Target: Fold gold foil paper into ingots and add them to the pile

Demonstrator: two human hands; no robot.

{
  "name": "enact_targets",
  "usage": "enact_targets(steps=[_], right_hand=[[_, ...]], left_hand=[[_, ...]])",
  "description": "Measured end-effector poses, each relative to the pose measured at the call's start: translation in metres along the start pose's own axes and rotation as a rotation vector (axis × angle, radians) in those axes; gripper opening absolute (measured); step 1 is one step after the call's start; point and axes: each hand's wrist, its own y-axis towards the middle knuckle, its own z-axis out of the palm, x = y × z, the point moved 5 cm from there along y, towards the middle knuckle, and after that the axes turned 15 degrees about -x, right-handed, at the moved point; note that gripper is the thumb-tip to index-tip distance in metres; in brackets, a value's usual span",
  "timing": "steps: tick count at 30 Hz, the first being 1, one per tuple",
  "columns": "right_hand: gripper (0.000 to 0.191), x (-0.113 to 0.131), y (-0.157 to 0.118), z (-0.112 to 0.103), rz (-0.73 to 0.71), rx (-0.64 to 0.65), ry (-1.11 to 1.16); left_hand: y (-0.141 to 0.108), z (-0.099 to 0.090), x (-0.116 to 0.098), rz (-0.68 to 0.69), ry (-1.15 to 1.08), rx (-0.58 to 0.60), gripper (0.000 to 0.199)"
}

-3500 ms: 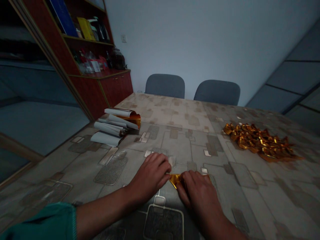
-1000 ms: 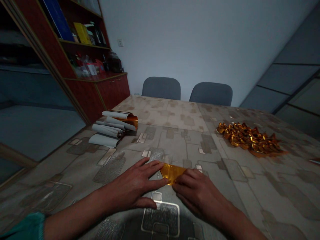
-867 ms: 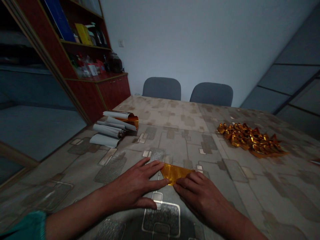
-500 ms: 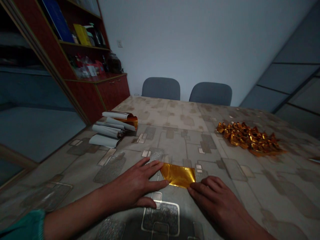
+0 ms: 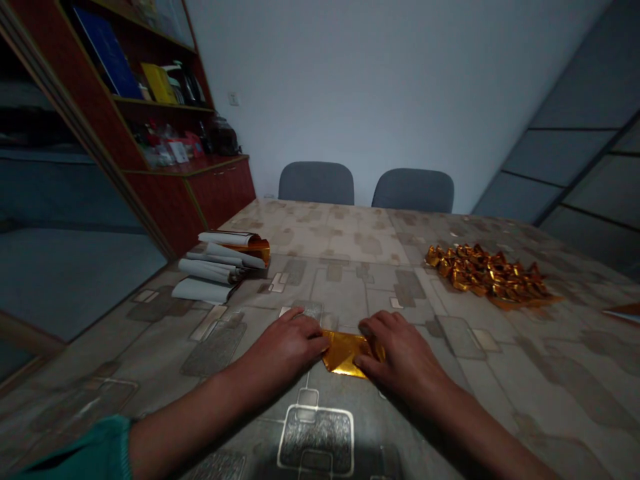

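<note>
A small folded piece of gold foil paper (image 5: 345, 353) lies on the patterned table in front of me, shiny side up. At its left end my left hand (image 5: 295, 340) has its fingers curled in, with thumb and fingertips on the edge. My right hand (image 5: 395, 350) bends over the right end, thumb on the near side and fingers on the far side. That right end is partly hidden beneath the hand.
Folded gold foil shapes (image 5: 493, 273) sit clustered at the right. At the left lies a stack of rolled grey-backed sheets (image 5: 217, 267). Two grey chairs (image 5: 316, 182) stand behind the table (image 5: 345, 233). A flat orange-and-white piece (image 5: 623, 312) rests near the right edge.
My left hand's spread fingers have curled in at the foil's left end. My right hand has moved up and over the right end, thumb and fingers now gripping it.
</note>
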Motion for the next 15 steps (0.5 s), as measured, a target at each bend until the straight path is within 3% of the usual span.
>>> enact_targets(steps=[4, 11, 15], right_hand=[[0.04, -0.008, -0.002, 0.011, 0.058, -0.002, -0.042], [0.016, -0.011, -0.006, 0.013, 0.12, -0.024, 0.051], [0.013, -0.009, -0.006, 0.014, 0.274, 0.021, 0.33]], left_hand=[[0.008, 0.007, 0.003, -0.045, -0.045, 0.065, 0.016], [0.002, 0.006, 0.001, 0.014, -0.133, -0.055, 0.021], [-0.003, 0.01, 0.0, 0.011, -0.16, -0.102, 0.019]])
